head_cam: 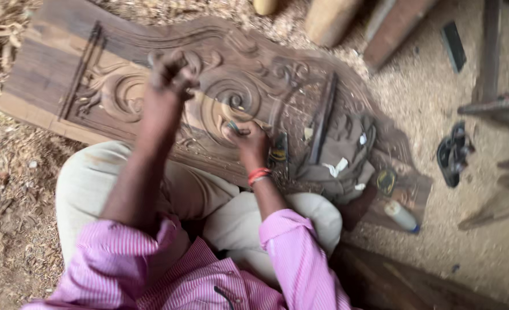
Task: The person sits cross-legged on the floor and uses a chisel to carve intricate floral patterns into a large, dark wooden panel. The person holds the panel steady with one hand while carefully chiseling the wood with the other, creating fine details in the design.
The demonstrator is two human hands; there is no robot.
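Observation:
A dark carved wooden panel (122, 86) with scroll patterns lies on the ground in front of my knees. My right hand (244, 139), with red bands at the wrist, rests on the panel by a large spiral and grips a thin chisel (232, 126) whose tip points into the carving. My left hand (171, 76) is raised above the panel's left scrolls. It is blurred, and its fingers are closed around a small tool whose end (150, 58) sticks out of the fist. What kind of tool it is I cannot tell.
Long chisels (323, 117) and a grey cloth (340, 158) lie on the panel's right part, with a white bottle (402, 216) at its corner. Black sandals (452, 154) sit on the sawdust floor to the right. Wooden blocks (330, 20) stand at the top.

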